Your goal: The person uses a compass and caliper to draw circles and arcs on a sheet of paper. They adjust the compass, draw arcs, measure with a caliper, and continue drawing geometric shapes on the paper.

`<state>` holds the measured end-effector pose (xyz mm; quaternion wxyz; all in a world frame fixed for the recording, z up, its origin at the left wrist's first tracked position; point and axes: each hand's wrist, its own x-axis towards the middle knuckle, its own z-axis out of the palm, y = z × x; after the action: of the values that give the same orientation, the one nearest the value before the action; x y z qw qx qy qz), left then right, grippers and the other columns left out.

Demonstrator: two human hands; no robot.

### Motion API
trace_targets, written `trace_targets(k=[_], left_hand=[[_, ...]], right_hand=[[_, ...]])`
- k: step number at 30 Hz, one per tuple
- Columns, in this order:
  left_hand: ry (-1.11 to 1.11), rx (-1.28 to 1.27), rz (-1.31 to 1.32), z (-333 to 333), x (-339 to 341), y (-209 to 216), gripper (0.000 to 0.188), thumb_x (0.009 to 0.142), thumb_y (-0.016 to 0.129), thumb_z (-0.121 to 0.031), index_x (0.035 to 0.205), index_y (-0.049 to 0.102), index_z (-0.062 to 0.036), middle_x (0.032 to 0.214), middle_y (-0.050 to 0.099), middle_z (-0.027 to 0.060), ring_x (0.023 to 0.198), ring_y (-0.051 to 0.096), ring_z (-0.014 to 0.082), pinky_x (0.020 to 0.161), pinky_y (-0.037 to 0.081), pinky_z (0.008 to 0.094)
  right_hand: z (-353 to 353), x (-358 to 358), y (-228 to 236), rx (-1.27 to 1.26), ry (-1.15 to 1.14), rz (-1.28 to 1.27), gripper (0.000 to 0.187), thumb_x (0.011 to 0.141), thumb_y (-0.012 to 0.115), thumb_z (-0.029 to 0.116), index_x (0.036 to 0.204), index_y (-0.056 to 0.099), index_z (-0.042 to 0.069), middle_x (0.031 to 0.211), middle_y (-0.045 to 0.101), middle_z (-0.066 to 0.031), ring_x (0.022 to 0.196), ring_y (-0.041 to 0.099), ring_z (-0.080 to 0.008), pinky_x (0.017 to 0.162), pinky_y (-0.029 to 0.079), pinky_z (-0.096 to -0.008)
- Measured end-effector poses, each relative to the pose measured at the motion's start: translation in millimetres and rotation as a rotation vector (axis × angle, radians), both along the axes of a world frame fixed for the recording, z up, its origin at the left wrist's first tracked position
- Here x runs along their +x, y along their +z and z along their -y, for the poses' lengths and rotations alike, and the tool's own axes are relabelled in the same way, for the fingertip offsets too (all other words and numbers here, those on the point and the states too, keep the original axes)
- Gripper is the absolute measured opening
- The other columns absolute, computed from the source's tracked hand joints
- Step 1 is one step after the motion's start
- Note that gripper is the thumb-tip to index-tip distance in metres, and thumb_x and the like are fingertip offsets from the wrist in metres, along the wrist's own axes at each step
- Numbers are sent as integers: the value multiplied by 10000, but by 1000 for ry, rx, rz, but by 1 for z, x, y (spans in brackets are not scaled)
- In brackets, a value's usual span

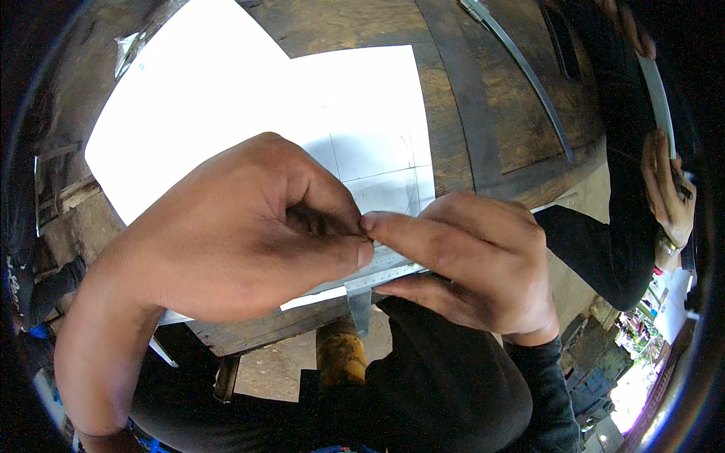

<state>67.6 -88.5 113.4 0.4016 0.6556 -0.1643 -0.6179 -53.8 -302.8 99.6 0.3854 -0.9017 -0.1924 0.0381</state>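
Metal caliper (384, 279) is at near edge of lined sheet (377, 113), long axis approx. crosswise to person, R side angled a bit away; one flat tapering jaw points back toward person, off the sheet's near side. R hand (483, 260), just off sheet's near R corner, clamped on caliper btwn thumb & fingers. L hand (249, 226), over sheet's near L part, curled w/ thumb & forefinger tips close together, meeting R forefinger tip; can't tell if it grips caliper too

Caliper: grey, smooth, straight-edged, fine graduations. Lined sheet: flat white paper, thin ruled lines; washed-out white sheet (189, 90) adjoins on its L. Surface (347, 23) under lined sheet: worn brown wood, patchy grain, dark band to sheet's R. Farther R of sheet, long slim metal tool (521, 68), curved by lens. Well R of sheet, co-worker's hand (668, 185) on a pale strip (657, 94)

Hidden: mid caliper, behind fingers; its L part, under L hand. Pale sliver (162, 351) near-L of lined sheet: can't tell if same tool. Co-worker cut off, dim at rim
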Motion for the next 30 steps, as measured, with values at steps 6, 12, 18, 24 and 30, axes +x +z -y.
trace_targets(k=[6, 12, 18, 24, 30], left_hand=[[17, -13, -47, 0, 1, -1, 192, 902, 766, -119, 895, 732, 70, 729, 701, 40, 660, 575, 58, 581, 449, 240], [-18, -8, -26, 1, 2, -2, 194, 905, 761, -121, 896, 730, 70, 735, 702, 47, 667, 579, 65, 586, 455, 245], [-2, -56, -27, -2, 0, -4, 148, 892, 741, -81, 922, 718, 62, 735, 700, 48, 677, 602, 77, 598, 468, 239], [-147, 34, 124, -6, -4, 9, 229, 816, 735, -13, 1032, 670, 24, 838, 715, 88, 737, 668, 124, 627, 509, 272], [-12, -22, 680, -12, -41, 21, 300, 729, 779, -30, 1013, 684, -23, 914, 725, 112, 783, 731, 244, 667, 556, 329]], right_hand=[[-1, 1, -2, 9, -15, 34, 476, 695, 894, 301, 1087, 751, 70, 757, 660, -44, 618, 656, -144, 505, 504, -286], [1, 3, 0, -13, 15, 35, 476, 698, 896, 304, 1084, 752, 66, 746, 656, -50, 621, 663, -154, 505, 506, -285], [0, 3, 0, 3, 13, 28, 479, 696, 899, 304, 1086, 757, 65, 747, 651, -54, 618, 662, -157, 511, 513, -286], [3, 2, 0, -5, 2, 28, 499, 688, 897, 295, 1116, 760, 79, 753, 639, -53, 608, 640, -152, 506, 495, -293], [3, 1, 2, -30, -16, 41, 497, 689, 890, 282, 1127, 767, 81, 745, 623, -47, 602, 621, -146, 503, 478, -296]])
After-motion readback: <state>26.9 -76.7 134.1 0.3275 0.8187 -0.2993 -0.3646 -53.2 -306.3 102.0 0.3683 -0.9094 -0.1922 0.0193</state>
